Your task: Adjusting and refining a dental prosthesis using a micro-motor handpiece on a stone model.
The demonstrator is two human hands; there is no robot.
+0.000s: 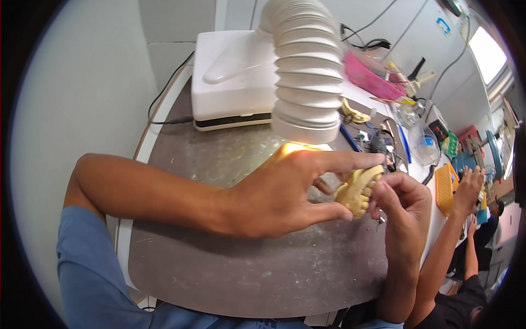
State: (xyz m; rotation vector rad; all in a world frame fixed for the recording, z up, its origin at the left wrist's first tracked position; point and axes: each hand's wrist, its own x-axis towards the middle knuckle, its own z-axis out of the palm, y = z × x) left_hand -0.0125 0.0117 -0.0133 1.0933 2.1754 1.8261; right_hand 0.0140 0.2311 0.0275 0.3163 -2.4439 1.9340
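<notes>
Though near hose rim (307,131), both hands (279,197) (406,211) tight on dental model (357,192), wide benchtop (246,274) below

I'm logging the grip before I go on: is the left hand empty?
No, the left hand holds the dental model between its thumb and fingers.

Warm glare glows beneath the white hose (307,82).
</notes>
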